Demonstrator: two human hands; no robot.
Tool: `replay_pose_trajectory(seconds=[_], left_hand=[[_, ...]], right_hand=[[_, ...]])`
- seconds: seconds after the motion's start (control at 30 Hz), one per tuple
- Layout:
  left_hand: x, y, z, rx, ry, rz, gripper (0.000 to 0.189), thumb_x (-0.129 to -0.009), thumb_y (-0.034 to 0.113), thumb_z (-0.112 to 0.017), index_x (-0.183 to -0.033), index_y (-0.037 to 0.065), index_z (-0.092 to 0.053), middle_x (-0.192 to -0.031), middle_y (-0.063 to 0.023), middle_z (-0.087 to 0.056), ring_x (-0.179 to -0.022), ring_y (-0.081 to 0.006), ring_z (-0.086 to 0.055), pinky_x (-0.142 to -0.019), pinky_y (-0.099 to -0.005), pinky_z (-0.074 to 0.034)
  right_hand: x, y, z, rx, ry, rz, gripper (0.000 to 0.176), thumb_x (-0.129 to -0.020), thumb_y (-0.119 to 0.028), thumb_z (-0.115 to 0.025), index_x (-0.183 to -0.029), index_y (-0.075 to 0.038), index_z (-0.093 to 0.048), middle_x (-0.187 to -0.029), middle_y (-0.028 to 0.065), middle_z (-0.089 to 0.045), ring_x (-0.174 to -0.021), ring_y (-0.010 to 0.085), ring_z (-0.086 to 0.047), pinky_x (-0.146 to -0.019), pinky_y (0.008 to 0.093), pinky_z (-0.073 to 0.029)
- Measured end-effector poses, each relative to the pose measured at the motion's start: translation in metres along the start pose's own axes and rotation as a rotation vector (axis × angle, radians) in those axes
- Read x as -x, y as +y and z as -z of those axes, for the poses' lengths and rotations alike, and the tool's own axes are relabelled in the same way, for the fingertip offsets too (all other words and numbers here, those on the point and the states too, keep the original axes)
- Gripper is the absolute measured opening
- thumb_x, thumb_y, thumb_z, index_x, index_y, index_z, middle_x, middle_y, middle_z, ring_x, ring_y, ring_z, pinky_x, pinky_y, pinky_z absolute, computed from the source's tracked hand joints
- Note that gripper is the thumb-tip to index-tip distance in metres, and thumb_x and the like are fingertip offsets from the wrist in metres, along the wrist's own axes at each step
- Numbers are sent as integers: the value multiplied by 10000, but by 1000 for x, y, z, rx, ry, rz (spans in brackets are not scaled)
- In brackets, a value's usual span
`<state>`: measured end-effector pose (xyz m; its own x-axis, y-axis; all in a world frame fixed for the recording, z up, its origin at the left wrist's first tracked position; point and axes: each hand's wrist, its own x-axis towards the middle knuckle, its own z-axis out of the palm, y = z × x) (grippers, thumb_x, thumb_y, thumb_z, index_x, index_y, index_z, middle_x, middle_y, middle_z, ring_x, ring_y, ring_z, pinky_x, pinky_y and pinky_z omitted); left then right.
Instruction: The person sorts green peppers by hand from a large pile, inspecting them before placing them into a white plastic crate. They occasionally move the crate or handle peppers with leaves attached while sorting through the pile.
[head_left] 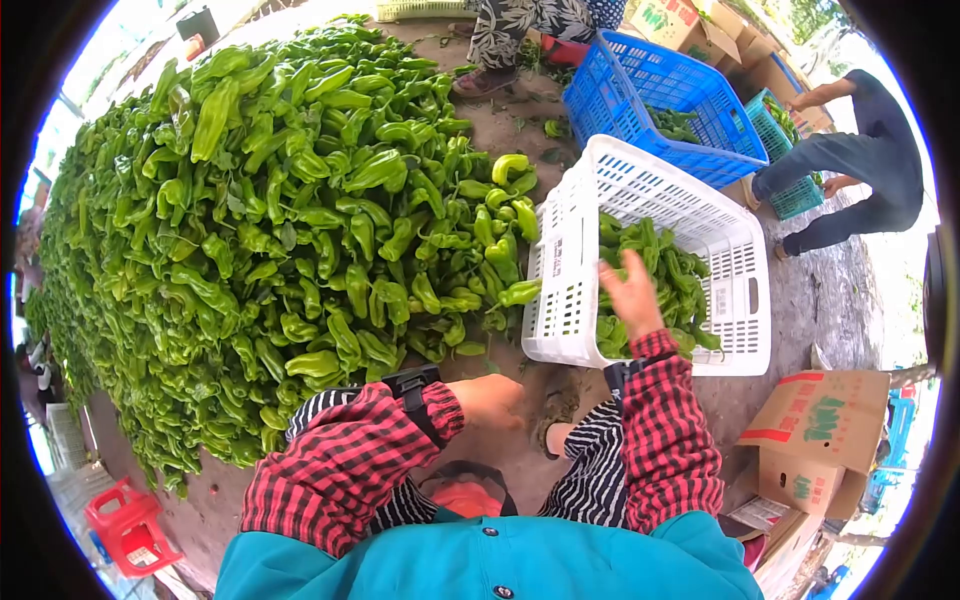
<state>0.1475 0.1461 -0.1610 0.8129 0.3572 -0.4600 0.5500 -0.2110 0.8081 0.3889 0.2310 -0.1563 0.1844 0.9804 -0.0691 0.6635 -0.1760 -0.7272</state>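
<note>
A large heap of green peppers (290, 220) fills the left side of the head view. Beside its right edge stands a white plastic crate (565, 270), partly filled with green peppers (668, 272). My right hand (632, 292) is over the near part of this crate, fingers apart, with nothing seen in it. In front of my knees, near the heap's lower right edge, is my left hand (488, 402). Motion blurs its fingers, so I cannot make out their shape or anything in them.
A blue crate (690, 115) holding some peppers stands behind the white one. At the right a person (865, 160) bends by a teal crate (800, 200). Cardboard boxes (820, 425) lie at lower right; a red plastic stool (130, 525) is at lower left.
</note>
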Motion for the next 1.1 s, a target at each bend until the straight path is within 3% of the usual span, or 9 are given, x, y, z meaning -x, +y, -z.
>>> replay_pose_trajectory(seconds=[0.03, 0.07, 0.27, 0.37, 0.47, 0.67, 0.87, 1.0, 1.1], left_hand=[[-2, -3, 0, -42, -51, 63, 386, -733, 299, -579, -880, -57, -556, -881, -223, -588, -882, -360, -561, -750, -407, -451], [-2, -5, 3, -43, -57, 66, 386, -733, 299, -579, -880, -57, -556, -881, -223, -588, -882, -360, -561, -750, -407, -451], [11, -20, 56, -287, 23, 542, 437, -726, 376, -561, -968, 15, -611, -922, -200, -611, -878, -322, -591, -751, -397, -476], [-10, -47, 80, -552, 40, 1062, 465, -732, 381, -575, -1116, 117, -579, -1153, -77, -551, -1164, -448, -342, -892, -633, -277], [-37, -74, 101, -786, 136, 986, 383, -744, 255, -545, -1088, 90, -581, -1111, -109, -562, -1098, -386, -422, -881, -620, -296], [-109, -131, 115, -377, 587, 525, 433, -698, 158, -570, -1108, 54, -477, -1190, -153, -456, -1092, -328, -430, -922, -404, -343], [-101, -195, 194, -618, 1457, 555, 495, -676, 80, -539, -1154, 53, -413, -1229, -143, -417, -1152, -306, -373, -961, -411, -289], [-62, -241, 235, -503, 1279, 899, 759, -647, 125, -651, -1308, 124, -277, -1355, -75, -315, -1253, -259, -279, -1003, -435, -256], [-47, -232, 233, -541, 1228, 896, 569, -671, 121, -631, -1202, 113, -424, -1238, -61, -411, -1161, -249, -363, -937, -401, -322]], right_hand=[[-5, 9, -17, 22, -253, -47, 780, -757, -418, -633, -1259, 77, -300, -1033, 258, -550, -872, 303, -590, -794, 366, -436], [-1, 15, -39, -91, -212, 219, 786, -755, -354, -632, -1277, 67, -222, -984, 253, -560, -871, 353, -577, -784, 391, -435], [11, -12, -49, 335, -106, -87, 706, -760, -151, -581, -1284, 39, -147, -990, 265, -546, -902, 384, -551, -790, 423, -432], [13, -9, -51, 324, -105, -78, 687, -769, -108, -557, -1292, 38, -136, -1050, 283, -509, -917, 377, -547, -787, 419, -438], [13, -13, -50, 331, -119, -115, 688, -768, -104, -556, -1291, 42, -134, -1052, 278, -511, -917, 378, -547, -779, 419, -440], [13, -8, -51, 236, -102, -83, 646, -759, -60, -506, -1286, 68, -156, -1110, 304, -469, -951, 411, -517, -809, 432, -422], [15, -9, -50, 240, -116, -100, 665, -758, -55, -507, -1297, 69, -137, -1156, 305, -442, -985, 418, -500, -833, 425, -415], [15, -7, -53, 225, -83, -84, 661, -754, -58, -517, -1291, 65, -152, -1139, 296, -457, -962, 416, -512, -815, 428, -422], [16, -10, -53, 261, -41, -60, 652, -739, -26, -524, -1282, 57, -172, -943, 291, -548, -848, 426, -544, -739, 453, -427]])
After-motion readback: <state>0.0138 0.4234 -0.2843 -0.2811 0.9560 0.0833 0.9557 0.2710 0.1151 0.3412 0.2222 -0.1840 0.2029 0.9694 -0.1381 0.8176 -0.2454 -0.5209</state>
